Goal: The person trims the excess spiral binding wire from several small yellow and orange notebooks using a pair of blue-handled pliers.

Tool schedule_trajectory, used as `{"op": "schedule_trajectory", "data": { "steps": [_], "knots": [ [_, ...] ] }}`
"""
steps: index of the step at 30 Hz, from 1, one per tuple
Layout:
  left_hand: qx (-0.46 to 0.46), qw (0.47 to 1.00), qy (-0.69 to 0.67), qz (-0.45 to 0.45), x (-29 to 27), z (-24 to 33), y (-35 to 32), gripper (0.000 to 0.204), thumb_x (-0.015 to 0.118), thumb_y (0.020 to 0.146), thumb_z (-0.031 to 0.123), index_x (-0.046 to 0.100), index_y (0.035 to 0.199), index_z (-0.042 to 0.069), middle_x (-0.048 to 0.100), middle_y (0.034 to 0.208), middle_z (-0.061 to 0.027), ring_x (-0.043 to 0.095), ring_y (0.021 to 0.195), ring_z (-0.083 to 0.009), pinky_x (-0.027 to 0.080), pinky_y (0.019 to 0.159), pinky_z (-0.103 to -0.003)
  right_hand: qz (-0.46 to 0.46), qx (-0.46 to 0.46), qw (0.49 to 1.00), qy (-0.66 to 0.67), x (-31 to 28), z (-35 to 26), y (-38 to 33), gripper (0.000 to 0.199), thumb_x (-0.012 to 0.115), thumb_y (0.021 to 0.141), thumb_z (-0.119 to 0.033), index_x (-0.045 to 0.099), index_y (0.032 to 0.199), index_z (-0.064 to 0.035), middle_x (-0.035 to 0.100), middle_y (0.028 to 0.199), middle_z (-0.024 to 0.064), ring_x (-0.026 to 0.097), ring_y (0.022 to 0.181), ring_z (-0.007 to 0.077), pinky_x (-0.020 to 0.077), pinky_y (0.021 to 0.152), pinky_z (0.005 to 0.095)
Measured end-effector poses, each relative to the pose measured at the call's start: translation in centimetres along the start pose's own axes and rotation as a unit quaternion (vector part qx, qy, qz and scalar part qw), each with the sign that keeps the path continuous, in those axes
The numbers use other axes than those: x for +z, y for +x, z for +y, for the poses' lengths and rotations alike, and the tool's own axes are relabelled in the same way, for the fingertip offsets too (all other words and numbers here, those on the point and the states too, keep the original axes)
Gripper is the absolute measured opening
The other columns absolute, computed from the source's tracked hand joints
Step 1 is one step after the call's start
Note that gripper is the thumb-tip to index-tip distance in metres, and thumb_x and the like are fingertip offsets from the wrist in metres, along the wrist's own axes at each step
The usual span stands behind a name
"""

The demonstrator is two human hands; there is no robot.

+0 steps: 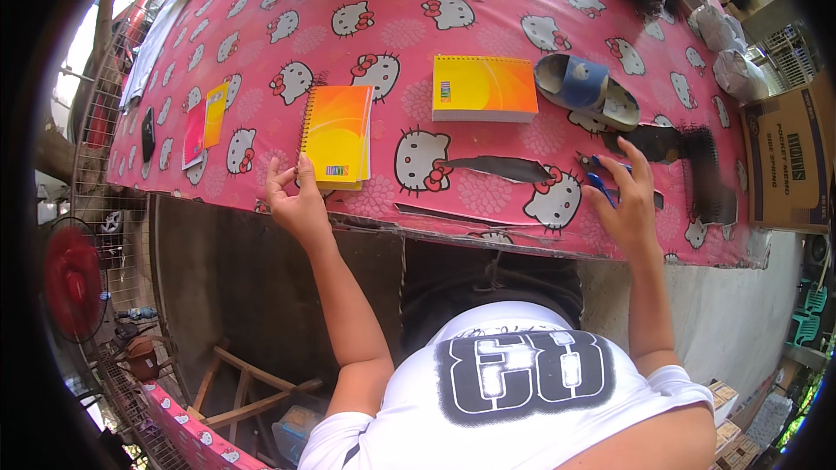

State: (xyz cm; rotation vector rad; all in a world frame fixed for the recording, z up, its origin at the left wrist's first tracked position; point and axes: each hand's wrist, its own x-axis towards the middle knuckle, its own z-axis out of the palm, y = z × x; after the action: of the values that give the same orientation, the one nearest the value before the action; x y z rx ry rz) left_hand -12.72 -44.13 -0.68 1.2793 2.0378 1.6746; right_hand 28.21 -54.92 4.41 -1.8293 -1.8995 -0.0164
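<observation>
A spiral notebook (335,135) with an orange and yellow cover lies near the table's front edge, its coil on the left. At its lower left corner is my left hand (294,196), the thumb against the coil and the other fingers loosely bent, apart, beside it. To the right, my right hand (631,200) hovers with spread fingers over a small blue-handled plier-like tool (599,183), whose handles show partly between thumb and fingers. A stack of similar notebooks (484,87) sits between and beyond my hands. Beside the stack lies a blue and grey slipper (588,87).
The table (488,26) has a torn pink cat-print cover. At the left lie a smaller yellow notebook (215,113), a pink and white booklet (193,139) and a black phone-like object (148,135). A cardboard box (788,157) stands at the right, near white plastic bags (736,61).
</observation>
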Motion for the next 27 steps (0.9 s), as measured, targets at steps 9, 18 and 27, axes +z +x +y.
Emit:
{"op": "schedule_trajectory", "data": {
  "steps": [9, 18, 27],
  "knots": [
    [0.231, 0.882, 0.382, -0.150, 3.1, 6.9, -4.4, 0.042, 0.068, 0.085, 0.033, 0.059, 0.126, 0.026, 0.034, 0.150, -0.0110, 0.028, 0.137, -0.0368, 0.019, 0.106, -0.067, -0.062, -0.261, 0.963, 0.027, 8.5, -10.9, 14.3, 0.031, 0.068, 0.073, -0.007, 0.072, 0.104, -0.0142, 0.054, 0.120, 0.0163, 0.052, 0.113, 0.0328, 0.0444, 0.094, 0.0431],
    [0.228, 0.919, 0.283, -0.155, 3.4, 3.3, -3.9, 0.033, 0.065, 0.086, 0.024, 0.065, 0.119, 0.024, 0.035, 0.150, -0.0120, 0.029, 0.135, -0.0389, 0.022, 0.109, -0.060, -0.226, -0.290, 0.924, 0.107, 9.3, -10.7, 18.7, 0.012, 0.065, 0.070, -0.009, 0.071, 0.080, -0.0068, 0.064, 0.089, 0.0139, 0.063, 0.086, 0.0341, 0.0518, 0.077, 0.0436],
    [0.232, 0.925, 0.258, -0.156, 3.3, 2.5, -4.1, 0.034, 0.064, 0.086, 0.029, 0.065, 0.120, 0.025, 0.034, 0.151, -0.0103, 0.027, 0.138, -0.0375, 0.015, 0.102, -0.074, -0.230, -0.327, 0.912, 0.091, 9.3, -10.3, 19.1, 0.009, 0.068, 0.069, -0.011, 0.069, 0.076, -0.0056, 0.064, 0.084, 0.0140, 0.064, 0.082, 0.0349, 0.0523, 0.073, 0.0448]
  ]
}}
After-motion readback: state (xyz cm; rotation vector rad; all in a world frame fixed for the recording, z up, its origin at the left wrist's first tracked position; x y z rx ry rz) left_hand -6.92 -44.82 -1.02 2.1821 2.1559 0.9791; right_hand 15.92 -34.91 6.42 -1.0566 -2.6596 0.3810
